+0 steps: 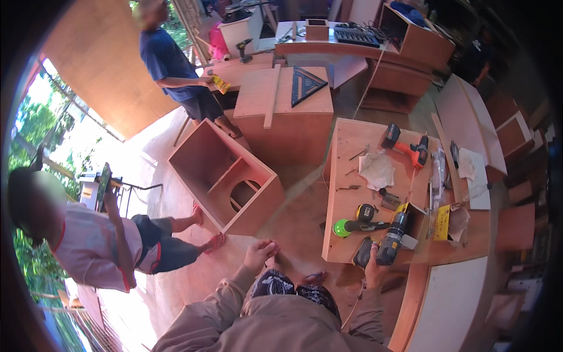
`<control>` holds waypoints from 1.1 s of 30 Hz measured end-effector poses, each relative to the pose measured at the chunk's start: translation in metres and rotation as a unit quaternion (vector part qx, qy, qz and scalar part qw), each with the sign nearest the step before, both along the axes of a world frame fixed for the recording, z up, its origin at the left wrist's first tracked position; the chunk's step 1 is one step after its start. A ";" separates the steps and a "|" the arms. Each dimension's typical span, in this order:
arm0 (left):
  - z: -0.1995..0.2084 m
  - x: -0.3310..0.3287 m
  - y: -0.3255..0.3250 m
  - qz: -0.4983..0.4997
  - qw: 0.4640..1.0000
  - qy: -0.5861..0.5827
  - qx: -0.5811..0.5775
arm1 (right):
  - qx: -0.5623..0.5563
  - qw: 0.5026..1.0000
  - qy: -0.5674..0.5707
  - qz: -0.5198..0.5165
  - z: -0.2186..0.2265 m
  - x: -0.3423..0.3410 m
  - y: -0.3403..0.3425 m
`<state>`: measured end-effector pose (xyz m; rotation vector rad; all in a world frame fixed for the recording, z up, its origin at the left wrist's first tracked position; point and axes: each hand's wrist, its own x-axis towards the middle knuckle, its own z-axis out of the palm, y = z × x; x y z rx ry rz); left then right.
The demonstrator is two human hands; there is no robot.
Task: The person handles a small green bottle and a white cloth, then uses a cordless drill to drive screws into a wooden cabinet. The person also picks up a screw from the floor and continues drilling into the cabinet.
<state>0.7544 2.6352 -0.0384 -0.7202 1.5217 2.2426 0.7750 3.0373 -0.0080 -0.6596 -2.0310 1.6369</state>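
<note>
My right hand [375, 271] is at the near edge of a wooden workbench top, its fingers round the handle of a grey and black cordless drill [392, 240]. The drill points away from me over the bench. In front of my body my left hand [261, 256] is closed, fingertips pinched together; what they hold, if anything, is too small to make out. Just beyond the drill lie a green and black round-headed tool [346, 227] and a black and yellow tape measure [366, 212]. A yellow box [441, 223] sits right of the drill.
An orange and black drill [415, 151], a crumpled cloth [376, 169] and bits lie on the bench [346, 138]. An open wooden cabinet [258, 199] stands ahead-left. A blue square [306, 85] rests on another box. Two people stand left, one holding a yellow packet [220, 83].
</note>
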 end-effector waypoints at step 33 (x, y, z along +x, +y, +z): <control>0.160 -0.095 0.143 -0.279 0.853 -0.259 0.357 | 0.134 0.956 -0.201 0.167 0.275 0.094 -0.066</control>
